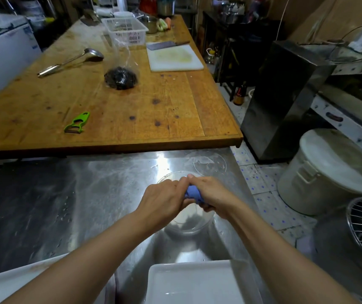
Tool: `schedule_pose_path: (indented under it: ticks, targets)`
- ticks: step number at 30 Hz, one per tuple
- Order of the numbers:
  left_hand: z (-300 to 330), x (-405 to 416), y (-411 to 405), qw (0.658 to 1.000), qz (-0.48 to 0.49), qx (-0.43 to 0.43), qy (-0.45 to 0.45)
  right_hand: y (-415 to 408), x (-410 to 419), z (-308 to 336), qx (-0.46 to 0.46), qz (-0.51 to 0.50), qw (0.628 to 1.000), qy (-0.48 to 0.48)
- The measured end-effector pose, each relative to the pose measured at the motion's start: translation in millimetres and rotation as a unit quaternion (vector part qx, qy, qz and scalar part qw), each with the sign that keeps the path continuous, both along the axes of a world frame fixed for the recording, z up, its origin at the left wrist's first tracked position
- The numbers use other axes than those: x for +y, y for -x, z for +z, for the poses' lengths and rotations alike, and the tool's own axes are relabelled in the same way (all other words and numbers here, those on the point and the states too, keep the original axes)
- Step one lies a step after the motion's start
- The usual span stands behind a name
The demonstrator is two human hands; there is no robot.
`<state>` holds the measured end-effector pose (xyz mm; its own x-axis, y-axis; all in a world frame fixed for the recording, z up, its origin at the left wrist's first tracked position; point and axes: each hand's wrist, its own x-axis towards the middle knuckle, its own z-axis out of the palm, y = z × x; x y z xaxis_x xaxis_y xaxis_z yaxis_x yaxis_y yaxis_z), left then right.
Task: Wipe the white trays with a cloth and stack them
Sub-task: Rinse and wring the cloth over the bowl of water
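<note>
Both my hands grip a bunched blue cloth [192,194] above a clear glass bowl [189,218] on the steel counter. My left hand [164,200] holds its left end and my right hand [210,194] its right end, fingers curled round it. Two white trays lie at the near edge: one white tray [189,281] in front of me, right of centre, and another white tray [6,284] at the lower left, partly hidden by my left forearm.
A second clear glass dish [208,163] sits behind the bowl. The wooden table [131,106] beyond holds a green peeler [77,122], a ladle [70,61], a bag of dark stuff [120,77], a cutting board [174,58] and a basket [124,30]. A white bucket [329,172] stands on the floor right.
</note>
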<state>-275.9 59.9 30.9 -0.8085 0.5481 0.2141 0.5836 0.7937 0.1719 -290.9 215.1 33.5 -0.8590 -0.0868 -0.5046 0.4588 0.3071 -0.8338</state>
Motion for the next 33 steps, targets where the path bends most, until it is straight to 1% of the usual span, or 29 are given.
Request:
schedule_pose_path:
  ticks: [2, 3, 4, 6, 7, 8, 9, 10, 11, 12, 15, 17, 19, 21, 23, 24, 27, 30, 31, 32, 33]
  targets:
    - [-8, 4, 4, 0.995, 0.061, -0.074, -0.028, 2, -5, -5, 0.071, -0.032, 0.996, -0.034]
    - [-7, 8, 6, 0.987, 0.073, -0.131, -0.064, 2, -6, -7, 0.098, -0.05, 0.993, -0.045]
    - [-5, 10, 9, 0.972, 0.073, -0.193, -0.114, 3, -7, -10, 0.12, -0.066, 0.989, -0.05]
    - [-2, 12, 15, 0.925, 0.069, -0.302, -0.219, 5, -11, -15, 0.162, -0.095, 0.981, -0.043]
    - [-3, 12, 17, 0.893, 0.077, -0.35, -0.271, 7, -13, -18, 0.183, -0.105, 0.976, -0.045]
    - [-4, 11, 17, 0.854, 0.097, -0.396, -0.322, 8, -16, -21, 0.202, -0.107, 0.972, -0.056]
    - [-6, 10, 18, 0.806, 0.128, -0.445, -0.368, 10, -19, -24, 0.219, -0.104, 0.968, -0.069]
    - [-9, 9, 19, 0.758, 0.159, -0.49, -0.4, 11, -22, -27, 0.232, -0.096, 0.964, -0.081]
    - [-11, 9, 19, 0.718, 0.185, -0.525, -0.419, 12, -24, -30, 0.244, -0.087, 0.962, -0.091]
    - [-12, 9, 20, 0.687, 0.208, -0.551, -0.425, 14, -26, -33, 0.253, -0.077, 0.959, -0.101]
    - [-14, 11, 23, 0.602, 0.267, -0.61, -0.441, 17, -29, -41, 0.278, -0.056, 0.95, -0.13]
    - [-14, 13, 24, 0.551, 0.293, -0.633, -0.459, 19, -30, -45, 0.287, -0.055, 0.946, -0.142]
    - [-14, 15, 24, 0.506, 0.312, -0.651, -0.471, 19, -31, -47, 0.294, -0.051, 0.942, -0.155]
    - [-15, 16, 24, 0.471, 0.322, -0.669, -0.477, 20, -32, -50, 0.289, -0.063, 0.942, -0.157]
    - [-17, 16, 25, 0.447, 0.325, -0.68, -0.482, 19, -32, -52, 0.293, -0.067, 0.941, -0.154]
    - [-18, 16, 25, 0.441, 0.325, -0.681, -0.485, 18, -33, -52, 0.298, -0.066, 0.94, -0.15]
    - [-20, 13, 24, 0.447, 0.309, -0.682, -0.489, 19, -31, -50, 0.29, -0.064, 0.945, -0.14]
    - [-14, 7, 24, 0.469, 0.282, -0.689, -0.475, 16, -26, -42, 0.268, -0.034, 0.951, -0.153]
    - [-11, 6, 25, 0.482, 0.278, -0.682, -0.475, 14, -24, -38, 0.261, -0.024, 0.954, -0.148]
    - [-8, 5, 26, 0.505, 0.276, -0.668, -0.472, 12, -23, -33, 0.252, -0.019, 0.958, -0.134]
    - [-5, 5, 27, 0.541, 0.274, -0.646, -0.463, 9, -22, -28, 0.233, -0.017, 0.966, -0.107]
